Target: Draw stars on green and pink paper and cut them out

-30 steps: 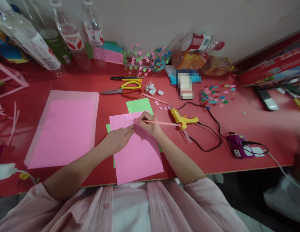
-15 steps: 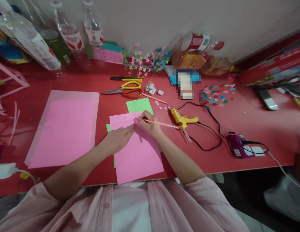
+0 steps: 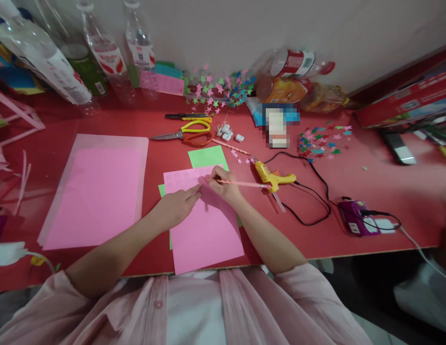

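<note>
A pink paper sheet [image 3: 205, 230] lies on the red table [image 3: 352, 172] in front of me, over a green sheet [image 3: 207, 155]. My right hand [image 3: 223, 184] is closed on a pink pencil [image 3: 244, 184], whose tip rests near the sheet's top edge beside faint drawn stars. My left hand [image 3: 176, 206] lies on the sheet's left part with the forefinger stretched toward the pencil tip, pressing the paper down.
A yellow glue gun [image 3: 273, 178] with a black cord lies right of my hand. Scissors [image 3: 185, 134] and a cutter sit behind. A large pink sheet [image 3: 95, 191] lies left. Coloured paper stars [image 3: 219, 91], bottles [image 3: 100, 48] and a purple power strip [image 3: 356, 223] line the back and right.
The pencil tip has shifted slightly on the sheet; otherwise both hands stay where they were.
</note>
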Available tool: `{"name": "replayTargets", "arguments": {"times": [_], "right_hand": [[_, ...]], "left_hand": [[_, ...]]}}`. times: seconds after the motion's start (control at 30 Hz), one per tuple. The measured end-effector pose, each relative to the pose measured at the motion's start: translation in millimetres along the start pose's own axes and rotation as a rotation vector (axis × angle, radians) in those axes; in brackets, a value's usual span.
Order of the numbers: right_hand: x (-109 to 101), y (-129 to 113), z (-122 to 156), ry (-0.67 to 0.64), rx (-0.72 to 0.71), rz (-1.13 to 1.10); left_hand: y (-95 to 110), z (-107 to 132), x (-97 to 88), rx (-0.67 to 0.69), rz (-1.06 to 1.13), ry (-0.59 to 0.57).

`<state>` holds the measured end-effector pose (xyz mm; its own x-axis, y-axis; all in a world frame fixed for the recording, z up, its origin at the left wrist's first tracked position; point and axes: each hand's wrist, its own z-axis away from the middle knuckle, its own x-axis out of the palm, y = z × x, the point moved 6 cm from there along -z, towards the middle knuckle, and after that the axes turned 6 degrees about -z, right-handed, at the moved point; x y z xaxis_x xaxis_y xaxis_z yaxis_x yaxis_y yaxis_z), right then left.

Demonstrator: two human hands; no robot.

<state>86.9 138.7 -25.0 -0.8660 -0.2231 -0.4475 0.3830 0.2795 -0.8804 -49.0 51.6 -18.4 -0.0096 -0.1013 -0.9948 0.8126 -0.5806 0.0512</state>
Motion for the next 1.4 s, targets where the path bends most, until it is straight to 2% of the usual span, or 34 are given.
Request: {"name": "replayTargets", "arguments": {"times": [0.47,1.1,1.4], "right_hand": [[-2,-4,1,-0.011,-0.012,-0.007],[4,-8,5,-0.092,0.075,-0.054],[4,-11,4,-0.073,0.057,-0.014]], "left_hand": [[0,1,1.6,0.002,-0.020,0.017],[0,-1,-2.3,-0.012,0.002,0.003],[1,-1,-3.5,-0.003,-0.016,0.016]]}}
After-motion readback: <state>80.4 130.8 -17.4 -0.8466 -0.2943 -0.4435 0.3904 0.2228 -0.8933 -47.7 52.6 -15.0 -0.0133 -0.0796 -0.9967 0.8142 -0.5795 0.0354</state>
